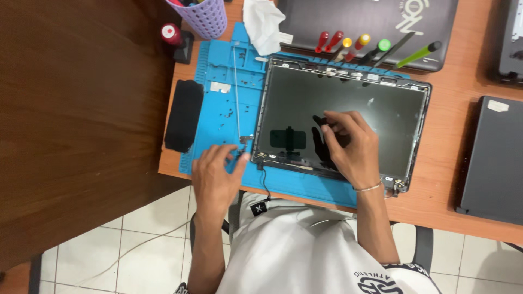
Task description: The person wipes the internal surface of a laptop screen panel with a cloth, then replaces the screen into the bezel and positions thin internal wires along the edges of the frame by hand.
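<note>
Resting on a dark laptop screen panel point(348, 103) w/ its bezel off, lying flat on a blue repair mat point(218, 117) near the front edge of the wooden desk point(447, 179). Right hand point(348, 144) on the glass near the panel's middle, fingers curled, thumb & forefinger pinched narrow; can't tell if anything small is held betw. them. Thin bracelet point(370, 188) on that wrist. Left hand point(215, 174) at the mat's front left, by the panel's lower left corner, fingertips drawn together at a small metal hinge piece point(243, 140); grip itself not clear. Thin metal rod point(236, 92) running up the mat from that hinge, just beside the panel's left edge. Black cable point(265, 182) trailing from the panel's lower left corner over the desk's front edge. Tiny screws point(226, 111) scattered on the mat's left part. Black oblong pad point(183, 115) at the desk's left edge, touching the mat. Behind the panel: row of screwdrivers point(354, 46) w/ red, yellow & green handles, lying on a closed grey laptop point(370, 22). White cloth point(263, 24) at the mat's back edge. Purple perforated cup point(204, 16) & red-topped bottle point(171, 34) at the back left corner. Another dark laptop point(493, 160) at the right edge.
</note>
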